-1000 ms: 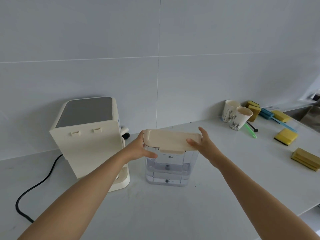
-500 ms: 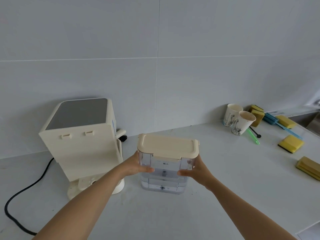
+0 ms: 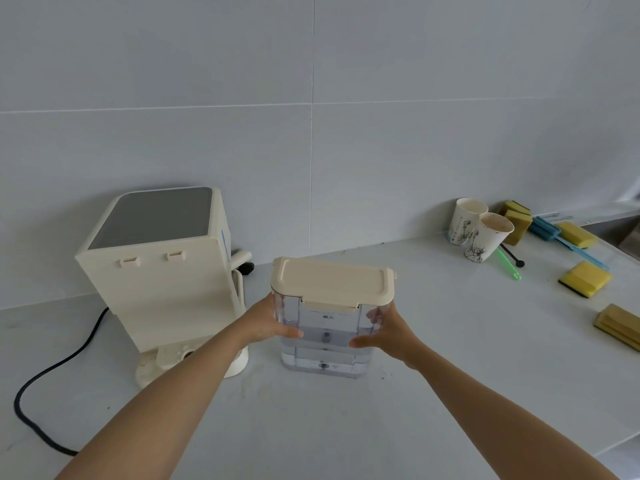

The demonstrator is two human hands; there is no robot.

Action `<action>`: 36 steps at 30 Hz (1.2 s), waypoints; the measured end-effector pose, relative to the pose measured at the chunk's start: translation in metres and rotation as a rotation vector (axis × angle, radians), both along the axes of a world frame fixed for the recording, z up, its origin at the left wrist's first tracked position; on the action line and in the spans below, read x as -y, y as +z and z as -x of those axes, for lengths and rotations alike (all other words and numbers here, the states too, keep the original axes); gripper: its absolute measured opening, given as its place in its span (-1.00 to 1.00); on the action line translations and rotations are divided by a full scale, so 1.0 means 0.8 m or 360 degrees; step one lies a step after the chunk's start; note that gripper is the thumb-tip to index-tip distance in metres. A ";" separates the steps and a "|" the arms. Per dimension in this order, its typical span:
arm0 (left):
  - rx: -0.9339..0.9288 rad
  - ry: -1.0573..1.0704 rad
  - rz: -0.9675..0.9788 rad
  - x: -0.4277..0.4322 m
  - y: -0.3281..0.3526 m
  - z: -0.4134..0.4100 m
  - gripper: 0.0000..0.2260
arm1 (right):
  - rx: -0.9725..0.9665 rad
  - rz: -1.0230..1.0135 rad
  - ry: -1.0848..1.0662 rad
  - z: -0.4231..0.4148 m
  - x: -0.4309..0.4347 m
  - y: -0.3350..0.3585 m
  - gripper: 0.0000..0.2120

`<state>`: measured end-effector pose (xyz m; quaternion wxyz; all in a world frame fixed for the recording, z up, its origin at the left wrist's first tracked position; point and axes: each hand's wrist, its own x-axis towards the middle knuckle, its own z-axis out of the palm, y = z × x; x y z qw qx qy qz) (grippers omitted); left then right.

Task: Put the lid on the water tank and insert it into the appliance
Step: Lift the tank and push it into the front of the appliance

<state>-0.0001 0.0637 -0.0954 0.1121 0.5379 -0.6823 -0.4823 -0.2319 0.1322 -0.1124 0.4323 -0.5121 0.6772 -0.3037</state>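
A clear water tank (image 3: 325, 341) stands on the white counter (image 3: 346, 427), partly filled with water. Its cream lid (image 3: 334, 282) sits flat on top. My left hand (image 3: 266, 320) grips the tank's left side and my right hand (image 3: 388, 332) grips its right side, thumbs on the near face. The cream appliance (image 3: 159, 275) stands just left of the tank, its back panel with two small tabs facing me and a bare base plate (image 3: 162, 362) at its foot.
A black power cord (image 3: 38, 386) runs from the appliance across the counter to the left front. At the back right stand two paper cups (image 3: 479, 233), a green stick, blue brushes and several yellow sponges (image 3: 585, 278). The counter edge lies at the right front.
My hands moved from the lid down to the tank's sides. The lid now sits flat on the tank. My view has drifted slightly.
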 end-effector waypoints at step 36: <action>-0.0220 0.0518 0.0141 -0.048 0.188 -0.226 -0.69 | -0.0078 0.0131 0.0629 -0.214 0.082 0.181 0.02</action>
